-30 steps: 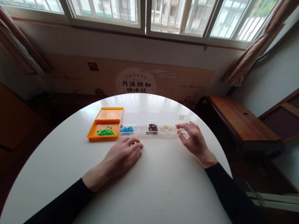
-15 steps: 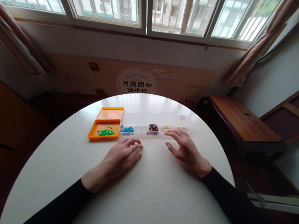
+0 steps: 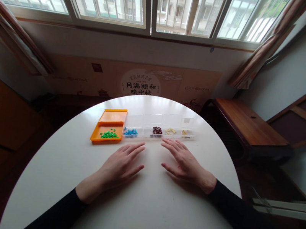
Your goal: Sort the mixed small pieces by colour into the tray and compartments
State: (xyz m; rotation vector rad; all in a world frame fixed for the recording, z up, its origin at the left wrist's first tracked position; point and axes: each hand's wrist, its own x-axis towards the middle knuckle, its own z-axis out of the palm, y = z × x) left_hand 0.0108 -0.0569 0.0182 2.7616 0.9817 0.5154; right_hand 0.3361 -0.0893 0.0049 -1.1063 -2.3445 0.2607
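Note:
My left hand (image 3: 120,166) is open above the white table, fingers apart, in front of the orange case and the blue pieces. My right hand (image 3: 184,164) is open too, its fingers stretched toward the near edge of a clear plastic compartment box (image 3: 146,132). Neither hand holds anything. In the box lie small blue pieces (image 3: 131,132), dark brown pieces (image 3: 157,131), cream pieces (image 3: 170,131) and a few yellow pieces (image 3: 186,132). The box's clear lids stand open at the back. Left of it, the open orange case (image 3: 93,139) holds small green pieces (image 3: 109,135).
The round white table (image 3: 153,223) spans the middle. Behind it stands a printed cardboard panel (image 3: 110,70) below the window. A wooden bench (image 3: 252,120) is at the right, and curtains (image 3: 262,58) hang at both sides.
My right hand has drawn back from the box toward me, uncovering the yellow pieces. My left hand has shifted slightly down and left, and its fingers have spread.

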